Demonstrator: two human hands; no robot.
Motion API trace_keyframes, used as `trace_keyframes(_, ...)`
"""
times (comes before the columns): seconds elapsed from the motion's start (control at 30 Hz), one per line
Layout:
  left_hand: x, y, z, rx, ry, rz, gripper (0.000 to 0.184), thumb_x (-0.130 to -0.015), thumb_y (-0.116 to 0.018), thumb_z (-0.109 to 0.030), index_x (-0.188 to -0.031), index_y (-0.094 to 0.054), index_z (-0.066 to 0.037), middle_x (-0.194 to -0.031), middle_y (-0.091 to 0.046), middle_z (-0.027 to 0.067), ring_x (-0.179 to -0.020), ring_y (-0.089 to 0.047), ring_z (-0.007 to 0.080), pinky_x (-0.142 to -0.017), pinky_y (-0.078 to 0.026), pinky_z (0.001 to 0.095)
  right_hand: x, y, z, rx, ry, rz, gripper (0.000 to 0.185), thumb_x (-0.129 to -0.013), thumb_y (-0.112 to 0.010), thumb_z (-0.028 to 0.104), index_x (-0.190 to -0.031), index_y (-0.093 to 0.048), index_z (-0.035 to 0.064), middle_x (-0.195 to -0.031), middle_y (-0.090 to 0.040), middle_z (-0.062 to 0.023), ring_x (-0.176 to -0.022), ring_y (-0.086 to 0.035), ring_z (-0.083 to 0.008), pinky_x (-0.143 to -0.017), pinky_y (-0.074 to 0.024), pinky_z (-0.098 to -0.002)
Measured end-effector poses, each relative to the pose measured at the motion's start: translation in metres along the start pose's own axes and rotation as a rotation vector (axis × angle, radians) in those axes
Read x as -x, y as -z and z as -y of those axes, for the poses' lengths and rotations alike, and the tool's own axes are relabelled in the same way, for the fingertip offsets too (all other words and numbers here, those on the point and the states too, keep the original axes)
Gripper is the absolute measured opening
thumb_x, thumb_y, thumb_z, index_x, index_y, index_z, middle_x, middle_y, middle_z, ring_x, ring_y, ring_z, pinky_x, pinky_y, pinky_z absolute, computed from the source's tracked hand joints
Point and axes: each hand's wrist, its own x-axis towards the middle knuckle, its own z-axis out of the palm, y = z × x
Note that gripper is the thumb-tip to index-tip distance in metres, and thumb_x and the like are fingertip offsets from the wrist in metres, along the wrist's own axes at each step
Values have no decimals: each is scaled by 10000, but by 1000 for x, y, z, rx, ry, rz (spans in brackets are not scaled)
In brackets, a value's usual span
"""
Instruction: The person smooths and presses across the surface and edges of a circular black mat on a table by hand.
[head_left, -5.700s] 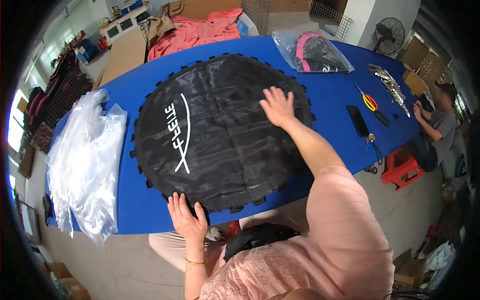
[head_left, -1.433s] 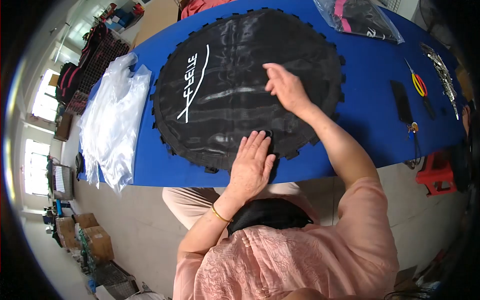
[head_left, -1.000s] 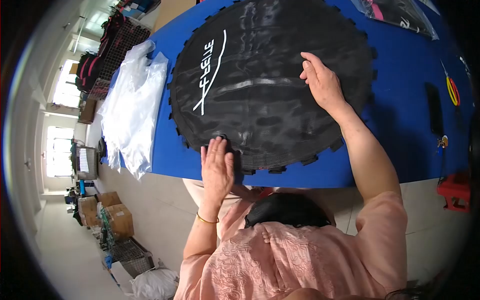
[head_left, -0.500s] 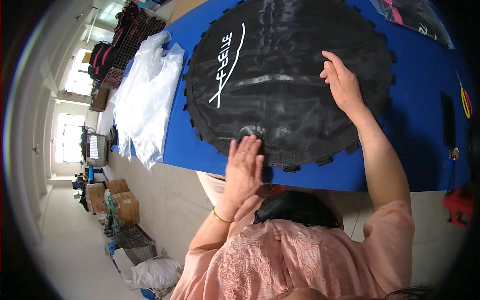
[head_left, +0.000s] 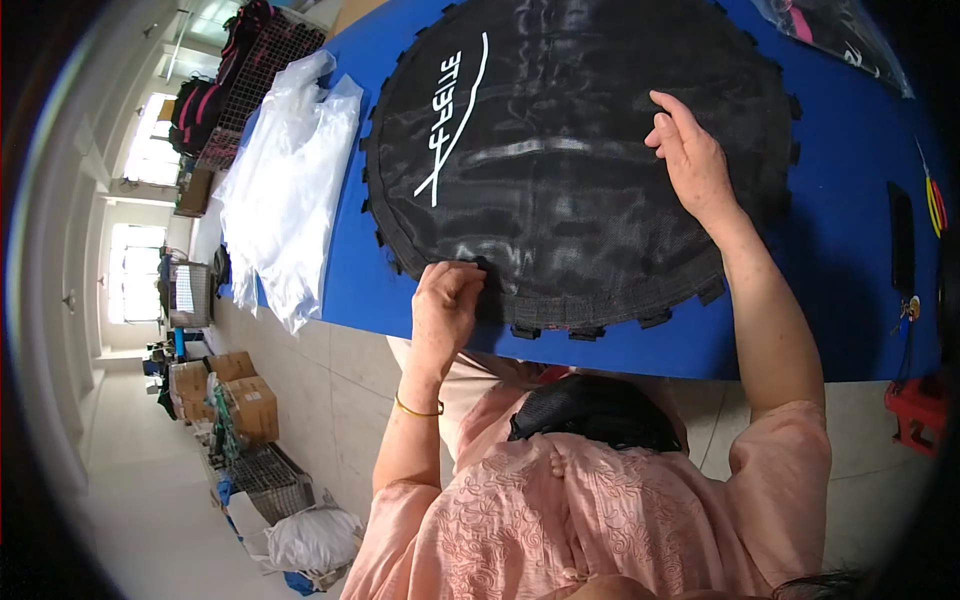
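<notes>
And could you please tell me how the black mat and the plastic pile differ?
The black mat is dark and round; the plastic pile is whitish and irregular. The mat is larger than the pile. The mat lies fairly flat, while the pile looks crumpled. Both lie on the blue table.

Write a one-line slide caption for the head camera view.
Left hand at the near edge of a round black mat, right hand over it, clear plastic alongside on a blue table.

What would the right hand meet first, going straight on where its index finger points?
Probably just the black mat; no other thing shows ahead of the right hand, though whether it touches the mat is unclear.
</notes>
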Motion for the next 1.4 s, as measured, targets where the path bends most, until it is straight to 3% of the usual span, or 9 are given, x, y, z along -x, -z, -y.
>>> trace_keyframes(0.1,-8,5,-3,77,72,54,183,-860,-689,54,-1024,-728,-19,-960,-697,124,-915,-685,290,-819,-537,342,-1,0,0,-6,1,-5,408,-1125,-451,323,-1467,-556,127,-969,-707,-67,-886,-667,-164,-866,-555,-318)
trace_keyframes(0.17,-13,8,-6,92,124,58,259,-820,-726,50,-1068,-740,-23,-1029,-707,126,-978,-688,321,-872,-550,368,-1,0,1,-8,-5,-4,405,-1124,-457,314,-1466,-558,124,-966,-708,-66,-879,-668,-162,-866,-555,-319)
trace_keyframes(0.23,-18,14,-7,62,109,176,288,-821,-725,53,-1098,-734,-24,-1005,-676,125,-949,-691,317,-843,-550,363,-1,0,2,-12,-8,-5,402,-1122,-463,306,-1465,-560,122,-963,-709,-65,-872,-669,-160,-865,-555,-321)
trace_keyframes(0.43,-25,15,-6,43,70,216,291,-816,-729,54,-1100,-724,-11,-998,-655,123,-915,-690,315,-810,-546,363,0,-1,0,-2,-2,-11,405,-1122,-469,306,-1473,-556,125,-975,-715,-68,-886,-673,-155,-868,-556,-321)
trace_keyframes(0.9,-33,25,39,-14,97,143,254,-778,-805,-41,-1020,-730,-29,-971,-694,113,-972,-649,320,-861,-526,387,1,-2,-2,-7,5,2,393,-1112,-495,263,-1481,-546,139,-1003,-726,-79,-913,-689,-174,-885,-564,-327)
trace_keyframes(0.97,-35,28,40,10,192,165,257,-774,-809,-44,-1018,-730,-28,-971,-696,113,-974,-644,320,-880,-521,397,1,-2,-3,-4,3,3,392,-1111,-496,264,-1479,-547,138,-1005,-726,-78,-915,-691,-177,-887,-564,-328)
trace_keyframes(1.1,-32,24,40,-70,64,125,268,-769,-824,-63,-1013,-718,-31,-975,-691,121,-976,-637,336,-884,-516,411,0,-2,-4,30,24,6,389,-1108,-499,269,-1472,-551,139,-1012,-731,-78,-942,-705,-193,-901,-565,-337)
trace_keyframes(1.4,-29,6,12,2,8,124,275,-764,-813,-40,-1018,-709,-24,-989,-683,145,-990,-634,368,-885,-517,424,-1,-2,-3,95,14,9,397,-1111,-481,291,-1471,-546,137,-1022,-740,-87,-992,-717,-221,-926,-563,-363)
